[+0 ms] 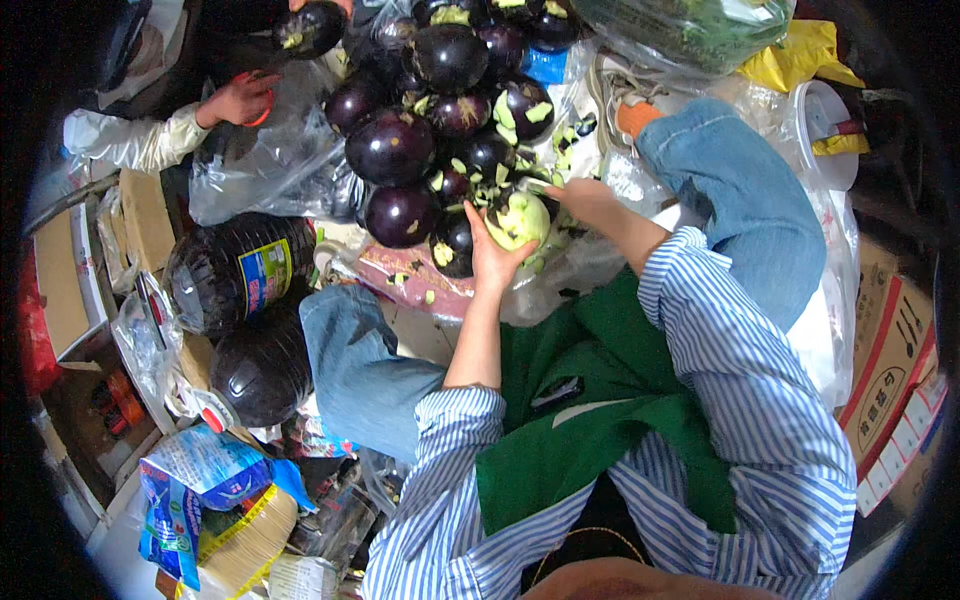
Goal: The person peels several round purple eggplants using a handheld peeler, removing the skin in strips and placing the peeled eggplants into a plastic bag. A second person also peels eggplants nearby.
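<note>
A round eggplant (531, 217), its pale green flesh bared over much of the visible side, rests in my left hand (495, 255). The fingers and thumb of that hand cup it from the left and below. My right hand (596, 204) grips a slim peeling tool (534, 184) against the top of the eggplant; blur hides whether it is a peeler or a knife. Dark purple unpeeled eggplants (391, 146) are heaped just beyond my hands. Peel scraps (504, 116) lie on and among them. A green apron (592, 322) covers my lap below the eggplant.
At the left, another person's hand (240, 97) holds an orange-red object near a clear plastic bag (262, 169). Large dark-filled bottles (217, 274) stand by my left knee. A bag of greens (690, 30) lies at the top right. A cardboard box (889, 360) stands at the right.
</note>
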